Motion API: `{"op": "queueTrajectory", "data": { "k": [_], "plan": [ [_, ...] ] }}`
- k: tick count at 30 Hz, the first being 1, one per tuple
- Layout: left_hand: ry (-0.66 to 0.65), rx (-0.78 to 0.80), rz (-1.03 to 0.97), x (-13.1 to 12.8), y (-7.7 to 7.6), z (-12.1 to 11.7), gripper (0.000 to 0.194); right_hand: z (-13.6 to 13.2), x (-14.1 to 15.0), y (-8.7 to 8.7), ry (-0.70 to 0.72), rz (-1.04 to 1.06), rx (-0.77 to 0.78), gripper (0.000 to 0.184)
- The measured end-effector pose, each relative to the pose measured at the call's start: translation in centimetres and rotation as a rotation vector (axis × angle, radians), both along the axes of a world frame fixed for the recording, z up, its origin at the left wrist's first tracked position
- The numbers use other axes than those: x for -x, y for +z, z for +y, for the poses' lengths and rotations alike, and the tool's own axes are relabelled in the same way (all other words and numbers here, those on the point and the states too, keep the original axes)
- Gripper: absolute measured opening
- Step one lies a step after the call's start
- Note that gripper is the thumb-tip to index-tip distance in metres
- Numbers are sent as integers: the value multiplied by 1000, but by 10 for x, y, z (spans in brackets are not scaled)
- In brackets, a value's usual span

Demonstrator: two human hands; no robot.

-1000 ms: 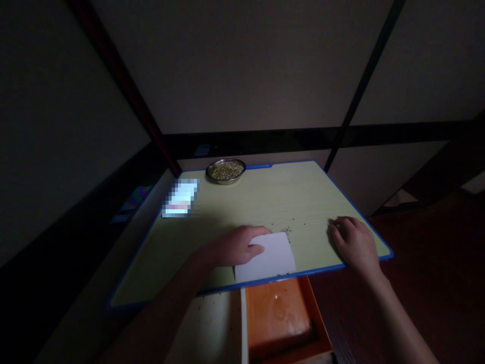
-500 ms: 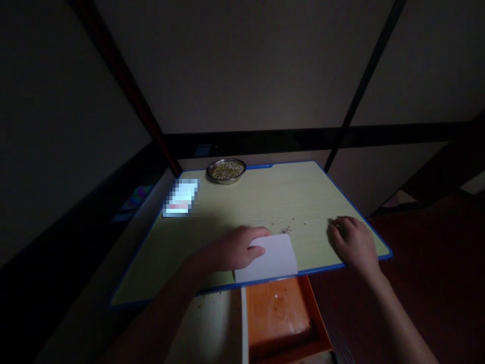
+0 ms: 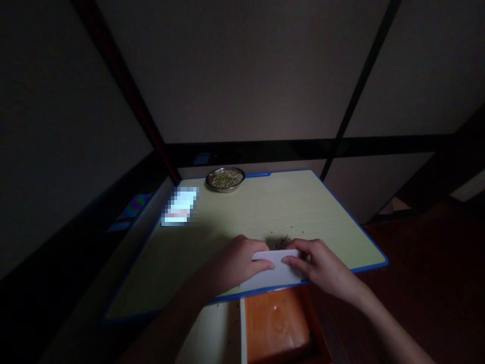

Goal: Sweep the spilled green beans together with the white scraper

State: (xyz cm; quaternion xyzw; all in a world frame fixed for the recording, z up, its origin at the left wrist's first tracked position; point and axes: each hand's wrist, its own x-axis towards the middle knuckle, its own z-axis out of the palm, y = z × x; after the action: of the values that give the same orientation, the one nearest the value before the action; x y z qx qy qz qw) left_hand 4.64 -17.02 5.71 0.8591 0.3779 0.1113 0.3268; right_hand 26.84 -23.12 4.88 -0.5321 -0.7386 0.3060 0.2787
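Note:
A white card (image 3: 271,275) is at the front edge of the pale table (image 3: 265,212), its far edge tilted up. My left hand (image 3: 240,263) pinches its left side, thumb on the near face. On the right side, my right hand (image 3: 318,263) grips the same card between thumb and fingers. Several small dark specks (image 3: 282,242) lie on the tabletop just beyond the card. The tips of the fingers behind the card are partly hidden.
A metal bowl (image 3: 225,180) of pale and greenish grains stands at the back left. A lit, blurred-out screen (image 3: 180,206) lies at the left edge. Below the front edge is an open drawer with an orange container (image 3: 278,323). Dark panels rise behind the table.
My right hand has moved left from the table's right side and taken hold of the card. The card's far edge has tipped up toward me. My left hand keeps its grip.

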Motion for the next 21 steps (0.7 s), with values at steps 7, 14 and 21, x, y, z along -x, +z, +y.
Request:
{"op": "queueTrajectory", "data": {
  "k": [7,14,21],
  "plan": [
    [34,58,-81,3,0,-1,34,6,-3,18,115,-105,-5,12],
    [310,-176,-252,34,-23,38,34,38,-59,33,-32,-262,-34,25],
    [372,-485,-68,73,-65,81,28,71,-144,-9,-303,-279,-53,24]
  ]
}}
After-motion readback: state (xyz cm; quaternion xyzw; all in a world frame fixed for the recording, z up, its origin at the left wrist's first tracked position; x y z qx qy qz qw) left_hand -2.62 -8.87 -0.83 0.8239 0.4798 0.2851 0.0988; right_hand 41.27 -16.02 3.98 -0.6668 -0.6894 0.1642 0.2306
